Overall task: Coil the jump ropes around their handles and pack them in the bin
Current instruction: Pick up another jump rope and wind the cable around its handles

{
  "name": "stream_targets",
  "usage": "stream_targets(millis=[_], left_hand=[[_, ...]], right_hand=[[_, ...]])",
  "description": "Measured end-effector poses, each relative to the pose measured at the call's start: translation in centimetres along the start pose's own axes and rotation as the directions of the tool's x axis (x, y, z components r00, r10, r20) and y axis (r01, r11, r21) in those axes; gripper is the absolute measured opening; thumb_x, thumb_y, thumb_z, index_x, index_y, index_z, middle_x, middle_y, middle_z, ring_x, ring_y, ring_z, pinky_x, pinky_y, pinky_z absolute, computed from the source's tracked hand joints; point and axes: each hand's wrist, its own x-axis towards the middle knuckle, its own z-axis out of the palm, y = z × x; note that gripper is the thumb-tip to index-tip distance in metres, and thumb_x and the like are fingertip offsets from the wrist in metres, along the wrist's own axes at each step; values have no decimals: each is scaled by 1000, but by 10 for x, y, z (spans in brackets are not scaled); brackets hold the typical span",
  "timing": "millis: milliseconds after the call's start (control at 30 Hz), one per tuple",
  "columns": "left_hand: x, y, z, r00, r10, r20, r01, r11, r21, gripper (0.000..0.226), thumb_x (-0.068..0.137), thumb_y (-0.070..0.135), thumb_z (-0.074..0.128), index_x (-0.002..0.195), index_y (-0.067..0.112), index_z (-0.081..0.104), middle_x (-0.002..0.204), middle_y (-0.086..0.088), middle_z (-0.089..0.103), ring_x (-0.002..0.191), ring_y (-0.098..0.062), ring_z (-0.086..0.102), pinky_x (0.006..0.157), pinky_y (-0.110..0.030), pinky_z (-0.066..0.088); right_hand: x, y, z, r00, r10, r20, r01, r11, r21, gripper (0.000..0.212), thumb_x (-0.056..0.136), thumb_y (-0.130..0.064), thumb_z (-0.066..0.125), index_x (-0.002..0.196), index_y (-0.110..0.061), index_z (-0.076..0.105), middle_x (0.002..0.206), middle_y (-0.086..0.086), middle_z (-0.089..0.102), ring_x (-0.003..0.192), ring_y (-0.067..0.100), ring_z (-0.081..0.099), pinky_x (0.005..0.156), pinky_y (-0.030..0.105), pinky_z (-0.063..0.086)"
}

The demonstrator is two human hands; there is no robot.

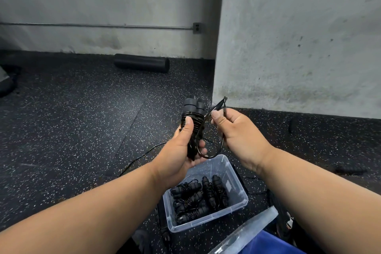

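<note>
Black rope (216, 146) is lying wound in tight turns around a pair of handles (193, 109), which are standing upright, side by side, above the bin (233, 171). The left hand (181, 150) is grasping the wrapped handles, thumb pressing on the coils, fingers curling around the far side. The right hand (237, 132) is pinching the loose end of the rope just right of the handles; its grip is closing on a doubled length that is sticking up past the fingertips. A free loop of rope is hanging between the two hands, sagging to just above the bin's far rim.

The bin is clear plastic, sitting on the floor (72, 119) near the person, below the hands. Inside it, several coiled ropes (198, 198) are lying packed together, their handles black, turns wound around them. Exact count cannot be told.

A clear lid (247, 231) is lying tilted at near right, just beside the bin, over something blue (266, 243). A thin black cord (140, 156) is trailing across the speckled floor left of the bin. A black foam roller (142, 65) is lying far off against the wall (103, 6). A concrete pillar (299, 37) is standing at far right.
</note>
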Motion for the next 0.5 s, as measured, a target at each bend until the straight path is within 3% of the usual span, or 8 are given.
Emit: stream_targets(millis=[67, 200, 300, 400, 500], left_hand=[[-1, 1, 1, 1000, 2, -2, -2, 1000, -15, 97, 79, 79, 62, 146, 10, 51, 87, -1, 66, 72, -13, 64, 70, -33, 60], [-2, 7, 0, 999, 48, 0, -48, 998, -39, 96, 83, 77, 60, 148, 8, 49, 87, -2, 63, 72, -14, 61, 82, -40, 56], [-3, 9, -1, 998, 62, -20, -63, 997, -55, 89, 79, 76, 63, 142, 13, 51, 84, -1, 65, 71, -14, 62, 81, -40, 58], [-6, 10, -1, 997, 71, -23, -73, 995, -63, 81, 80, 74, 64, 136, 17, 51, 84, -1, 65, 72, -14, 63, 83, -41, 58], [-7, 11, 0, 996, 81, -38, -83, 995, -60, 79, 81, 74, 62, 136, 18, 52, 84, 0, 65, 71, -14, 63, 83, -41, 57]], right_hand=[[2, 5, 4, 1000, 24, -8, -24, 998, -62, 25, 105, -38, 57, 85, -25, 63, 58, -7, 56, 45, 9, 48, 42, 18, 38], [5, 9, 10, 998, 54, -19, -55, 997, -48, 27, 104, -47, 56, 84, -34, 69, 69, -4, 63, 50, 8, 53, 43, 20, 36], [4, 6, 15, 994, 89, -71, -92, 995, -43, 28, 97, -48, 51, 80, -39, 71, 77, -4, 66, 61, 10, 57, 55, 27, 42], [1, 8, 16, 997, 40, -65, -48, 991, -128, 29, 92, -53, 52, 73, -38, 68, 74, -7, 59, 62, 5, 53, 56, 20, 47], [-4, 5, 21, 1000, 19, 9, -19, 999, 33, 16, 91, -36, 56, 86, -28, 69, 68, -10, 52, 57, 2, 49, 53, 19, 45]])
